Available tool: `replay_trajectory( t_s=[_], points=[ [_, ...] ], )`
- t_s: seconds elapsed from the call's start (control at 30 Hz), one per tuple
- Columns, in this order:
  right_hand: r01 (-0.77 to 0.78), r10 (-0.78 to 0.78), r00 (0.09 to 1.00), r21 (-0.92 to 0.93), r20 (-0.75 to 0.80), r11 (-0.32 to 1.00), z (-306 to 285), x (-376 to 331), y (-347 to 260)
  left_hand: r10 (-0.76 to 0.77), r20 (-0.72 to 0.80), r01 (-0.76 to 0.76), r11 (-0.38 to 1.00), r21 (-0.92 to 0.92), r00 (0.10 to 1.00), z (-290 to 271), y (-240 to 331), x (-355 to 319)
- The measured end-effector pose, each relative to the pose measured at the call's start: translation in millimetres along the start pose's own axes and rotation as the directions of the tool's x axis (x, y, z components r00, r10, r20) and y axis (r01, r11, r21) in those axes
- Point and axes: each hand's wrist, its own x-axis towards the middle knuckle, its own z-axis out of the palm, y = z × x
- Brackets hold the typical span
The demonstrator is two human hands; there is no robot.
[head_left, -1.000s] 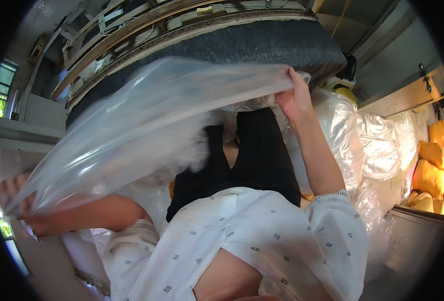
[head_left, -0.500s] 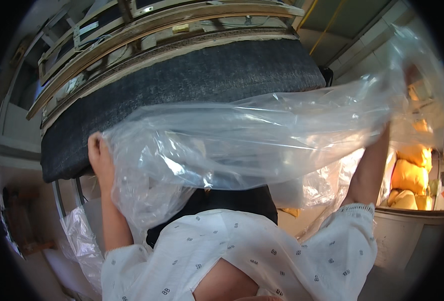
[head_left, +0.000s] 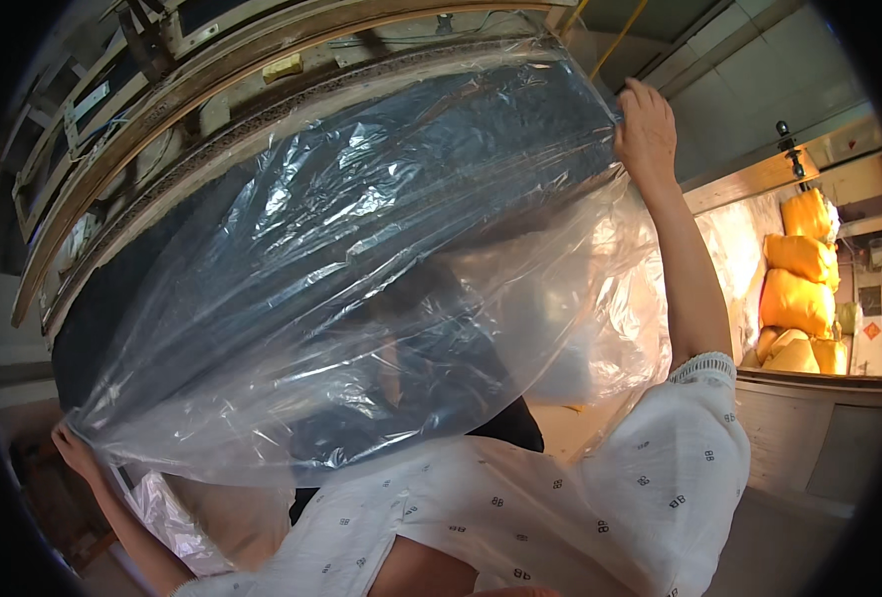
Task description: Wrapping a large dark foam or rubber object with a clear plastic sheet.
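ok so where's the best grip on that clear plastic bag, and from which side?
Probably at the bag's open edge, at its two outer corners, coming from either end of the dark cushion it drapes over. The film is slack and billowy in the middle; only the edge is stretched taut. That is where the left hand and right hand pinch it.

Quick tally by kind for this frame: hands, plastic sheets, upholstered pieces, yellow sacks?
Hands gripping the sheet: 2, left hand and right hand
Clear plastic sheet stretched between them: 1
Dark grey upholstered piece under the sheet: 1
Yellow stuffed sacks stacked at right: at least 3; the lower ones are hard to separate
Total: at least 7
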Motion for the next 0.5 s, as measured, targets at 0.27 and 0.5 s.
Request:
replay_trajectory(
  t_s=[0.27,0.5],
  points=[
    [0.023,-0.107,0.977,0.409,0.184,0.912,19.2,7.0,-26.6,-0.016,-0.043,0.02,0.995,0.101,0.999,87.0,-17.6,77.3],
    [-0.127,0.044,0.859,0.129,0.511,0.984,-36.6,-13.6,-40.7,0.125,-0.022,-0.115,0.956,0.268,0.992,85.6,-53.5,99.0]
  ],
)
